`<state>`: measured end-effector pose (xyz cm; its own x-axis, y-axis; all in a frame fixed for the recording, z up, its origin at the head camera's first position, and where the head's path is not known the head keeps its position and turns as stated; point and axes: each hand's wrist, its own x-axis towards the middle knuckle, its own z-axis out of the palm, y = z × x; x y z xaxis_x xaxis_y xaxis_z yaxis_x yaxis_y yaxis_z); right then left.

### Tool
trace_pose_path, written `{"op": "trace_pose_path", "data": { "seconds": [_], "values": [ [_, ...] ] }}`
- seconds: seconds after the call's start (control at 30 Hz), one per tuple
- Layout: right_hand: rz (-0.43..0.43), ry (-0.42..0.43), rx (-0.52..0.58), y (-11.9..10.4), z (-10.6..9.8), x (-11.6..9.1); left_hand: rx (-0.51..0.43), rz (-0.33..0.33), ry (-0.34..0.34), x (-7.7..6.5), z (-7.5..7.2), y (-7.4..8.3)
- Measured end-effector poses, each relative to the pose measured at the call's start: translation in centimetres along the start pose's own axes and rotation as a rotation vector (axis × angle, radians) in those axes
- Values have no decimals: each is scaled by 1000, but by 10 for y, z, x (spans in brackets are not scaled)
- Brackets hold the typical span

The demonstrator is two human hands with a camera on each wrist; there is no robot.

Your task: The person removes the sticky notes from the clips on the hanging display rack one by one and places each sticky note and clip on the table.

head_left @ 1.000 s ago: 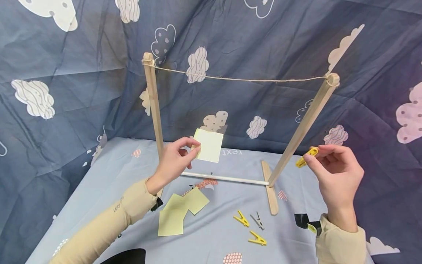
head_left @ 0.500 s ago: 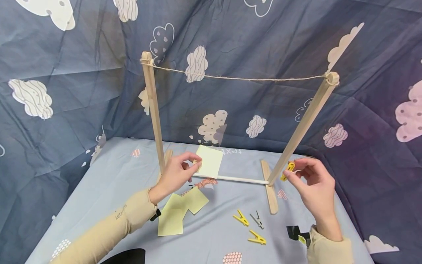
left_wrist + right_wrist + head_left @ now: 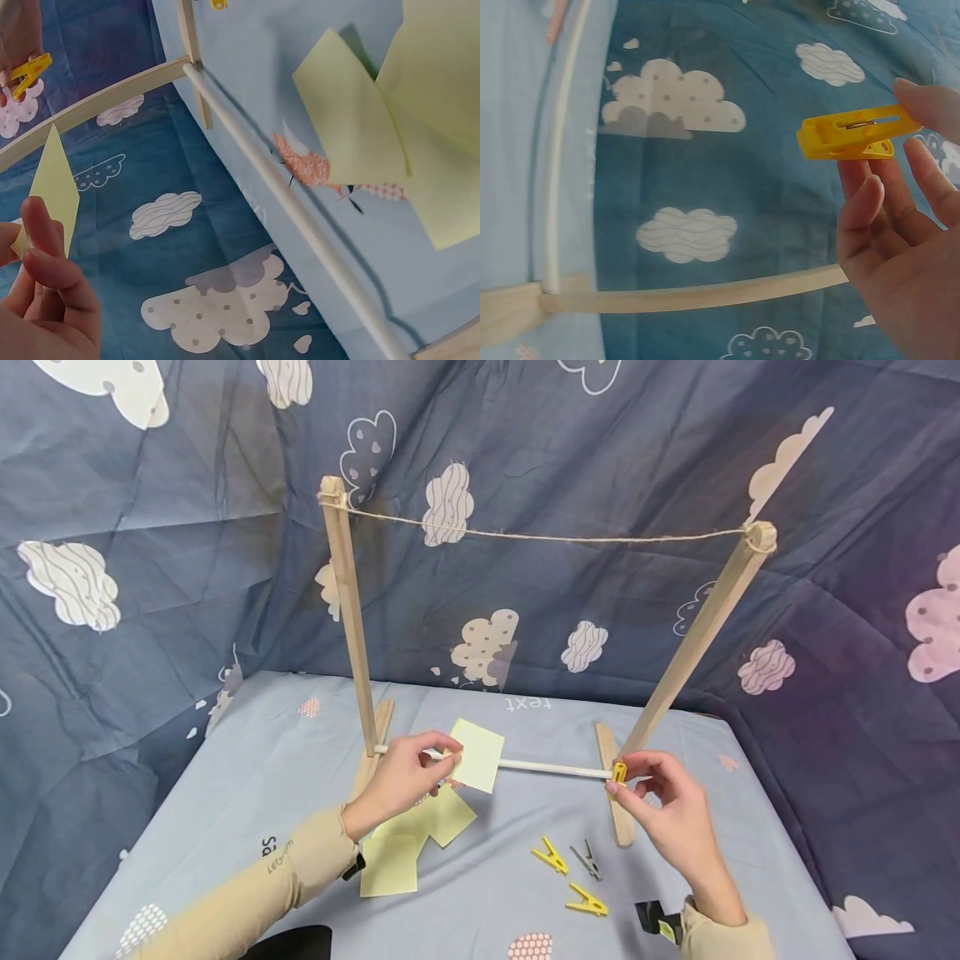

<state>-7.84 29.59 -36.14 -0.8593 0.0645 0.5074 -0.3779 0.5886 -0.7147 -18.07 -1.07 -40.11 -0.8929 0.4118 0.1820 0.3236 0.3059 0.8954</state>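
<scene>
Pinched between thumb and fingers of my left hand [image 3: 408,768] is a pale yellow paper square [image 3: 480,756], held by its left edge; the left wrist view shows this paper [image 3: 58,176] nearly edge-on. My right hand [image 3: 671,806] holds a yellow clothespin [image 3: 619,772] by its thumb and fingertips, near the foot of the right post. Up close in the right wrist view, the clothespin [image 3: 847,139] lies sideways with its metal spring showing. Paper and clothespin are apart. Several more yellow paper squares [image 3: 388,870] lie overlapping on the cloth below my left hand.
Two wooden posts, left [image 3: 347,610] and right [image 3: 697,635], carry a slack twine [image 3: 555,537] between their tops. A white rod [image 3: 555,768] joins them near the base. Two yellow clothespins [image 3: 587,902] and a grey clothespin [image 3: 587,862] lie in front on the blue cloth [image 3: 480,893].
My left hand has lowered with the paper square. My right hand has come left and down with the clothespin, closing the distance between the hands. The loose papers and clothespins stay put.
</scene>
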Motion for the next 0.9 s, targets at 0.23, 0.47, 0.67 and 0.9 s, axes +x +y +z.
{"op": "trace_pose_path", "data": {
  "seconds": [0.23, 0.47, 0.67, 0.9],
  "values": [
    [82, -64, -6, 1, 10, -15, 48, -7, -48, -5, 8, -10],
    [165, -107, -36, 23, 21, -33, 69, 0, -186, -12, 14, -21],
    [227, -138, -52, 28, 29, -44, 83, 9, -295, -15, 17, -31],
    [263, -217, -139, 51, 38, -58, 127, 12, -381, -19, 24, -42]
  ]
}}
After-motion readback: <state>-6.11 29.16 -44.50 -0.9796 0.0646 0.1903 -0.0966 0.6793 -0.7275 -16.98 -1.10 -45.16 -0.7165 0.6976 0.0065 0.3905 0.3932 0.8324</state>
